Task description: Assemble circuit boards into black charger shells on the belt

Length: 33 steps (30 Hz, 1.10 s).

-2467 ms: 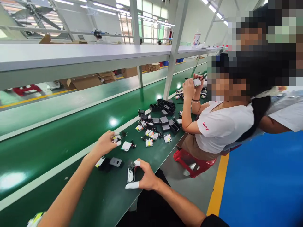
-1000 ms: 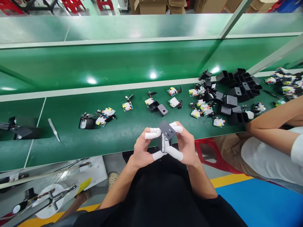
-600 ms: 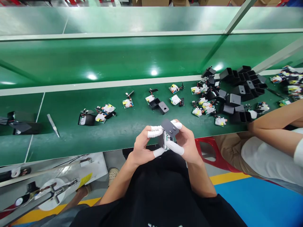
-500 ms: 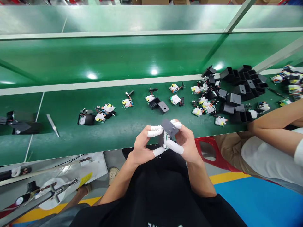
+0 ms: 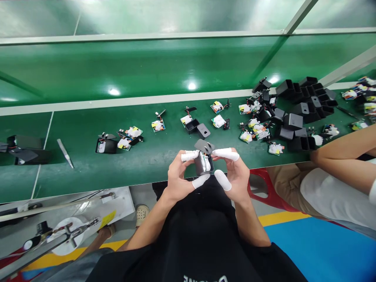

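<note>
Right thumb (image 5: 222,180) comes off the black case (image 5: 199,167)

The right hand (image 5: 241,178) has just loosened, baring the white-covered board (image 5: 205,162) inside; the left hand (image 5: 176,176) now seems to bear the load. Its fingers and thumb grasp the case over the bench's (image 5: 158,166) near edge. The right fingers stand wide, index by the tilted cap (image 5: 205,146) at the far side, contact unclear.

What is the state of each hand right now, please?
Left hand: closed on a black case.
Right hand: open, fingertips by the lid; whether they touch it cannot be told.
</note>
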Available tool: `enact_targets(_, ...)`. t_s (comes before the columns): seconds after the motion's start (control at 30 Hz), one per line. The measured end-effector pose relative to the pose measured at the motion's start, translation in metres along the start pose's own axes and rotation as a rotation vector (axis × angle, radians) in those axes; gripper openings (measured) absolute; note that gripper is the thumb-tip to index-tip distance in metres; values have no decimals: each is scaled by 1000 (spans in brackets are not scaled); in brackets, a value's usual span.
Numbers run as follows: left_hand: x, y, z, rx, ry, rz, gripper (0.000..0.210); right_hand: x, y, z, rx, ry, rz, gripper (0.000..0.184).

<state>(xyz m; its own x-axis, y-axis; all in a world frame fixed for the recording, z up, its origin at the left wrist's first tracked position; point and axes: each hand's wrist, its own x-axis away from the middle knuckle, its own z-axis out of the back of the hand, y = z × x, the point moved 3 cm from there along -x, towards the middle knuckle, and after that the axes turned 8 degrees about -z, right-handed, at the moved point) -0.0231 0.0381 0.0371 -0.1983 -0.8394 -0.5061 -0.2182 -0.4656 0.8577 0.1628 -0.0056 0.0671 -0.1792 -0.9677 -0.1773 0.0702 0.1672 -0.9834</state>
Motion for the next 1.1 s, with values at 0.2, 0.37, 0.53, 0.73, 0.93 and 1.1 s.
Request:
enact_targets(0.2,3,1,6,-33,-125,-42,73,-9,6,3,4,-199,-77,64)
enact_targets(0.37,6,4,16,-133,-210,-25,67,-11,22,-3,-120,-229,-149,55)
enact_targets(0.53,9,2,31,-220,-238,26,63,-13,43,-15,-259,-231,-210,51)
enact_targets(0.73,14,-1,51,-287,-220,104,58,-18,52,-28,-331,-201,-227,57)
enact_targets(0.93,28,-8,55,-154,-133,118,75,-18,35,-19,-414,-64,-131,55)
enact_targets(1.1,27,-7,47,12,-100,71,76,-16,13,-8,-349,-93,-110,59)
